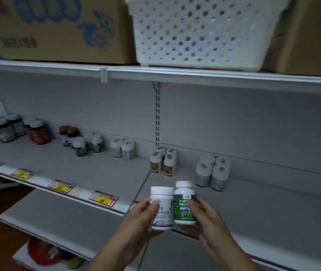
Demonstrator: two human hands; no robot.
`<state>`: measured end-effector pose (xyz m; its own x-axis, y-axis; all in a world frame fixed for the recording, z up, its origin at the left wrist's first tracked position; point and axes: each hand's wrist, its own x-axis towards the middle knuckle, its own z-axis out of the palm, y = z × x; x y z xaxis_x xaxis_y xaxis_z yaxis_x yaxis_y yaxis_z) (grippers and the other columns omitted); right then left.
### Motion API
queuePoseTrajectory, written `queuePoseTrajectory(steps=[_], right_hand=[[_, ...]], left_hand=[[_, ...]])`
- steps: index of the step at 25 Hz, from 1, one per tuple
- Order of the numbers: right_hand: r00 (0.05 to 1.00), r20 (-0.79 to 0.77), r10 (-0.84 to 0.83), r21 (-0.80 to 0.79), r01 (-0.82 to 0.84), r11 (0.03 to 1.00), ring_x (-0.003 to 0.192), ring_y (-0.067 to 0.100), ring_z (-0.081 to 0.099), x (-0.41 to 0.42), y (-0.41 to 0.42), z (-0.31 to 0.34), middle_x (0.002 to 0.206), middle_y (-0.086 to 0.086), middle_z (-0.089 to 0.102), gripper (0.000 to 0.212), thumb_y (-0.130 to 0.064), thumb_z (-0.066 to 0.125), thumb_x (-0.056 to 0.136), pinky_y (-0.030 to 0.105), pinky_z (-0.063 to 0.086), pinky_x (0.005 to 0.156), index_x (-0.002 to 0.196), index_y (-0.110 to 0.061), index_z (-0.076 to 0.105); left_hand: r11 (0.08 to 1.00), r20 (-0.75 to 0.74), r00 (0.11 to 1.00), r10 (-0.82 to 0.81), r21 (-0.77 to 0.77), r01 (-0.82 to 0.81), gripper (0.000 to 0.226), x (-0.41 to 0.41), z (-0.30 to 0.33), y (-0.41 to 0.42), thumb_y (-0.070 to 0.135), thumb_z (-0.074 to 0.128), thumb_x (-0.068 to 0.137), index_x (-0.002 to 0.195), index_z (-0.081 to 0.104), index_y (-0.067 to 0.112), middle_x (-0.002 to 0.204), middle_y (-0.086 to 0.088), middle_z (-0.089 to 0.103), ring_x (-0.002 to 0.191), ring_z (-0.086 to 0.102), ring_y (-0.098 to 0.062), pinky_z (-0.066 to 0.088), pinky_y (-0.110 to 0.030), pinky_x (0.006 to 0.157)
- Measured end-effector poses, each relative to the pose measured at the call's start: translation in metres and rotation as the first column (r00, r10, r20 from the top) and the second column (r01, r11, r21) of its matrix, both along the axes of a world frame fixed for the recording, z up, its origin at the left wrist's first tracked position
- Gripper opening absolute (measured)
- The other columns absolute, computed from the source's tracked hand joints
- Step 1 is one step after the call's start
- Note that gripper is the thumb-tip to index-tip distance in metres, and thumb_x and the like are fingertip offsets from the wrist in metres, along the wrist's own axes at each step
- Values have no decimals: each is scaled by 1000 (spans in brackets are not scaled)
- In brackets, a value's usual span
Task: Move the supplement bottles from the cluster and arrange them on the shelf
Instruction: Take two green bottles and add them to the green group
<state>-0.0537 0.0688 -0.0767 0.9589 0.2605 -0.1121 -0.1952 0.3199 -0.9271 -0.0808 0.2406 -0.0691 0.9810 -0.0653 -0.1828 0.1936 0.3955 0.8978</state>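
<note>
My left hand (pixel 140 216) grips the white bottle (pixel 161 208), my right hand (pixel 204 216) the green bottle (pixel 184 204) (light, rigid, slick plastic); mid-body holds suit.

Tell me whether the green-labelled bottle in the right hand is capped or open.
Capped. The green-labelled bottle has its white cap seated on top while the right hand grips it upright.

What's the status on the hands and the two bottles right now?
Left hand grips white-label bottle. Right hand grips green-label bottle. Both upright, touching, off the shelf. Nothing in the way.
</note>
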Motion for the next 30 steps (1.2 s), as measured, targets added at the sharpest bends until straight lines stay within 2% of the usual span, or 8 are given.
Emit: queuePoseTrajectory(steps=[3,7,10,17,22,24,26,30], right_hand=[[1000,-14,18,-3,-18,1000,80,22,71,8,41,-2,92,9,75,49,-26,70,65,35,58,65,112,-13,63],[1000,-28,-9,-8,9,1000,77,22,72,45,84,-9,85,7,76,37,-21,68,73,37,59,66,108,-12,64],[997,-75,23,-8,-24,1000,83,27,72,82,119,-11,90,8,76,37,-26,67,70,45,58,77,105,-16,66],[995,-58,82,-4,-82,997,80,15,72,139,192,-1,81,-4,77,26,-27,64,73,34,56,68,99,-21,65],[991,-77,-109,-43,106,993,74,13,71,159,221,-5,76,-6,76,19,-19,65,80,29,58,58,99,-23,63],[983,-53,-176,-46,173,984,79,14,72,160,236,-5,82,-4,77,36,-33,74,68,32,60,63,101,-24,65],[962,-36,-271,-88,267,960,86,13,71,159,253,-6,85,-7,77,29,-27,67,76,35,59,71,105,-25,63],[924,-20,-383,-118,378,918,85,12,71,149,279,-7,86,-8,77,22,-14,57,86,29,59,68,105,-26,61]], left_hand=[[1000,-58,998,19,18,-18,39,9,-5,41,32,61,69,100,64,8,89,-14,71,76,66,-20,56,-31,65],[998,-113,992,56,7,-56,46,42,-15,79,34,61,70,106,64,7,103,-20,70,90,65,-27,53,-40,80],[992,-140,982,125,45,-119,45,72,-15,112,36,60,71,106,65,9,96,-16,71,81,66,-26,54,-34,67],[884,21,977,213,421,-202,28,132,-13,205,23,55,90,114,61,10,104,-12,72,93,68,-25,53,-36,85],[754,207,978,6,642,-140,28,209,-25,244,18,61,86,110,54,31,109,4,65,94,60,-3,48,-7,73],[707,214,972,-95,702,-86,30,234,-35,257,32,61,81,109,53,38,112,8,64,101,61,-5,51,-22,88],[668,191,959,-211,744,-1,42,247,-48,270,39,59,80,121,51,35,120,8,62,107,59,-6,48,-35,96],[702,245,914,-324,710,58,37,254,-43,280,28,62,85,118,48,40,115,16,59,102,55,4,47,-26,92]])
